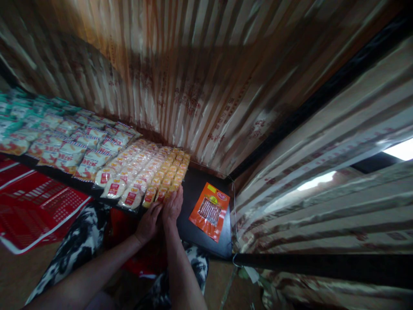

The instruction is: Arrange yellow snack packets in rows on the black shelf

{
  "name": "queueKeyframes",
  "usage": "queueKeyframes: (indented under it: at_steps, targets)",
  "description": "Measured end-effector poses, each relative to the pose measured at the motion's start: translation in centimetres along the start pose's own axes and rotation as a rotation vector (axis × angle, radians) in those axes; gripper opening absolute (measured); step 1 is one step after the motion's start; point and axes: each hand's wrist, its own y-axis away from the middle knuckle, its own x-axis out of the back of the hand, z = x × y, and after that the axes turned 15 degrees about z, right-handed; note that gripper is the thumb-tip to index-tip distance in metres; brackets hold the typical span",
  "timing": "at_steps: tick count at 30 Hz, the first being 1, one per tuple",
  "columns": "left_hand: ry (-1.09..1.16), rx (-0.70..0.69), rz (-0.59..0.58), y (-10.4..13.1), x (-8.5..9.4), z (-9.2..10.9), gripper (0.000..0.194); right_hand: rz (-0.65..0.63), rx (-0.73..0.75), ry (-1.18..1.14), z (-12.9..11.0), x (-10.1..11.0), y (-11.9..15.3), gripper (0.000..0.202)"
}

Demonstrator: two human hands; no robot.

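Nearest the camera, the person's two forearms reach up to the left hand [148, 224] and the right hand [173, 207], side by side. The fingertips of both lie against the near end of the yellow packets [169, 174]; whether the fingers grip one or merely press, I cannot tell in this dim view. These packets run away from the hands in close rows. Just to their left are round white packets [130, 196], then larger white-and-orange bags [69, 155] and green ones [22, 107]. Right of the hands, apart from them, an orange pouch [210, 212] lies flat on the black shelf [191, 181]. Red baskets [38, 202] sit at lower left.
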Motion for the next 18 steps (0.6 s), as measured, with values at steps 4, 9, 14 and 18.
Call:
queueKeyframes:
  at_steps: [4, 9, 14, 18]
  targets:
    - [0.015, -0.011, 0.008, -0.05, 0.13, -0.01, 0.035, -0.008, 0.017, 0.007, 0.07, 0.05, -0.04, 0.063]
    - [0.026, 0.012, -0.009, -0.02, 0.18, -0.03, 0.036, -0.006, 0.023, 0.018, 0.36, -0.09, 0.03, 0.067]
    - [0.020, -0.015, 0.007, 0.16, 0.09, -0.12, 0.036, -0.009, 0.041, 0.023, 0.77, -0.42, 0.11, 0.068]
    - [0.014, 0.011, 0.001, 0.24, 0.00, -0.13, 0.035, -0.003, 0.053, 0.030, 0.88, -0.42, 0.20, 0.064]
